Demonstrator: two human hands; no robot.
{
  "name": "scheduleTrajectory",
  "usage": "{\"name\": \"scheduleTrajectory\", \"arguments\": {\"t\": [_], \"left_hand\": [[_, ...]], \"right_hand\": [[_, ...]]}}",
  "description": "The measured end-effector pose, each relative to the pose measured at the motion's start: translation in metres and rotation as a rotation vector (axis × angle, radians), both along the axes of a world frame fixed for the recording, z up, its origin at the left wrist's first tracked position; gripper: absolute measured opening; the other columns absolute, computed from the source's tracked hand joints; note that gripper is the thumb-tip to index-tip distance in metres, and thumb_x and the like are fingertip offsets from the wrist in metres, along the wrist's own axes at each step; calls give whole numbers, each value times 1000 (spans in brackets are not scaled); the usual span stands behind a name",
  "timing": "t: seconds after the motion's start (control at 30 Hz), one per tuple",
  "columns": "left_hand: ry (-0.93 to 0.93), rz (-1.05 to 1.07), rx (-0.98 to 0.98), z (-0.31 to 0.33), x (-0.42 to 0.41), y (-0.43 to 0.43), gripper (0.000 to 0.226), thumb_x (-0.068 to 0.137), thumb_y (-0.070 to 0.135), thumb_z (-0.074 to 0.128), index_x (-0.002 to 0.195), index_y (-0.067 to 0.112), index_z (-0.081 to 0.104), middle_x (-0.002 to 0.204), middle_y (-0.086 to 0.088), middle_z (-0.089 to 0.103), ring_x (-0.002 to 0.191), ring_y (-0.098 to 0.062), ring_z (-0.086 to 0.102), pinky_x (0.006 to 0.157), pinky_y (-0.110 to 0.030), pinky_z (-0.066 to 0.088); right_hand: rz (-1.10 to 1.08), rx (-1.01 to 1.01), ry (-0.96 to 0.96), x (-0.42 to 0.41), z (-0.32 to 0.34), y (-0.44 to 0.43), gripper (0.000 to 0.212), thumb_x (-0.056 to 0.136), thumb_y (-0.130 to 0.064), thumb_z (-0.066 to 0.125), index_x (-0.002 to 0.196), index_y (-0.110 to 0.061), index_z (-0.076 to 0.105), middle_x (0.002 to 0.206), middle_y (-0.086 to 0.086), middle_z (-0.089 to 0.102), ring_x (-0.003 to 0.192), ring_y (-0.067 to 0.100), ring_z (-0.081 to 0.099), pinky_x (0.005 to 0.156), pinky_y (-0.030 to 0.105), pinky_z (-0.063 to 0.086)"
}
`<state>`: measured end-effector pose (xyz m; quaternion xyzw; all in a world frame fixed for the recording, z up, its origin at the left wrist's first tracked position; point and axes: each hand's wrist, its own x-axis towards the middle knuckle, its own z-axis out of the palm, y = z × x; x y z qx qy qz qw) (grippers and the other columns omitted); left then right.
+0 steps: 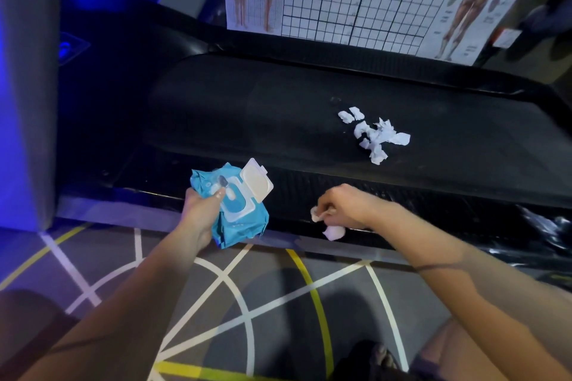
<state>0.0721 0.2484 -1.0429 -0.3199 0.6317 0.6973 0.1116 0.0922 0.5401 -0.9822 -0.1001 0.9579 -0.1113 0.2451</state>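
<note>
Head view: our left hand (201,210) clasps the pack (238,204) above the floor, lid flipped up for another pull. Our right hand (343,206) bunches a wipe (332,232) against the treadmill rail (433,198) to scrub. Scraps (376,133) litter the belt (278,108).

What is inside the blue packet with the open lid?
The left hand holds the blue packet with its white lid flipped up. In the opening a small white bit shows, probably a wipe. The wrapper covers everything else inside.
</note>
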Motion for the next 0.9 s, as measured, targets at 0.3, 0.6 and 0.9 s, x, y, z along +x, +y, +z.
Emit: {"name": "scheduleTrajectory", "arguments": {"t": [0.3, 0.6, 0.9], "left_hand": [[12, 3, 10, -4, -2, -1, 35, 105, 18, 66, 132, 25, 45, 115, -5, 66, 96, -25, 71, 75, -48, 63], [18, -3, 24, -3, 0, -2, 40, 104, 19, 67, 138, 22, 46, 127, -9, 68, 111, -31, 72, 91, -57, 62], [4, -9, 0, -5, -2, -3, 45, 104, 19, 67, 143, 22, 44, 127, -9, 67, 107, -29, 72, 81, -51, 64]], "right_hand": [[-326, -146, 301, -23, 0, 50, 18, 95, -15, 61, 96, -23, 77, 90, -1, 73, 88, 22, 67, 73, 24, 44], [-23, 15, 191, -23, -22, 15, 30, 94, -11, 55, 113, -23, 75, 115, 1, 60, 111, 24, 61, 95, 32, 47], [97, 147, 193, -20, -18, 18, 25, 92, -24, 56, 109, -26, 74, 115, -9, 65, 109, 18, 63, 89, 33, 52]]}}
